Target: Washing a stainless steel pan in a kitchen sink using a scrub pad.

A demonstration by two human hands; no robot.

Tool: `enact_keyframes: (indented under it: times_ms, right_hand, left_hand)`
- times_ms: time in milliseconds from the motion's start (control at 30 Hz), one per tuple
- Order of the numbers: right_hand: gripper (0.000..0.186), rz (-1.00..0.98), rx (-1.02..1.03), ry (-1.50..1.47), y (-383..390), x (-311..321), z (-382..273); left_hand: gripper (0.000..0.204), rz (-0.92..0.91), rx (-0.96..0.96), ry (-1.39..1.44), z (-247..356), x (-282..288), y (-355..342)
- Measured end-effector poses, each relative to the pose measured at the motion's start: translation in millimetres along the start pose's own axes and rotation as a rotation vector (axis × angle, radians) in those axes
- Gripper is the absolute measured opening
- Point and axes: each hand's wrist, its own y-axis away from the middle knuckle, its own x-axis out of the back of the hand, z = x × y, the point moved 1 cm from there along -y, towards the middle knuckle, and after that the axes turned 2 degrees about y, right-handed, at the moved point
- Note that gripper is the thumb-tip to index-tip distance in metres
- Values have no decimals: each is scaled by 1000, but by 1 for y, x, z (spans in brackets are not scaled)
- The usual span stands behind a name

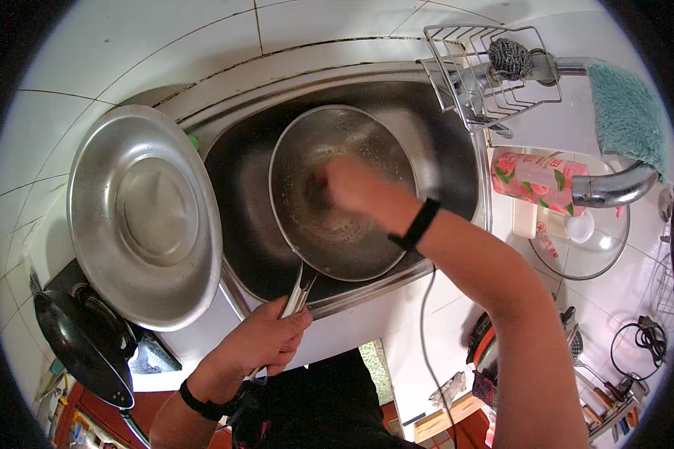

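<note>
A wide grey metal wok [386, 150] rests in the sink, its inside wet and specked with foam. My left hand [269, 337] is closed round the wok's metal handle [298, 295] at the sink's front edge. Inside the wok, my right hand [352, 187] is smeared by motion. Its fingers look curled down against the wok's bottom, over a dark patch that I cannot make out. Both wrists wear black bands.
A large metal basin [90, 187] leans left of the sink [236, 247], above a black frying pan [75, 344]. At the upper right, a wire rack [457, 75] holds a steel wool scrubber [510, 58]. A pink bottle [532, 179], glass lid [606, 254] and teal cloth [625, 112] lie right.
</note>
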Motion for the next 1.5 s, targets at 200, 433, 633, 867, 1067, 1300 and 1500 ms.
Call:
enact_keyframes:
  times_ms: [200,433,633,867,1067,1300,1500]
  right_hand:
    - [22,110,118,236,31,-17,45]
    - [23,22,211,222,24,-28,14]
    - [23,6,29,-90,-10,3,23]
    - [17,12,106,204,23,-7,33]
    - [27,-37,-30,96,-11,4,18]
    - [29,-80,1,179,46,-21,39]
    - [27,59,-31,240,-27,25,31]
  left_hand:
    - [19,-35,-12,30,-1,-4,-4]
    - [19,-21,-20,16,-6,3,-7]
    - [19,11,-22,-36,-5,-5,-7]
    - [21,-31,-37,43,-9,4,-8]
    - [21,-18,-26,-49,-10,3,-14]
    - [20,22,-34,-47,-11,7,-12]
    - [20,21,-48,-120,-10,2,-17]
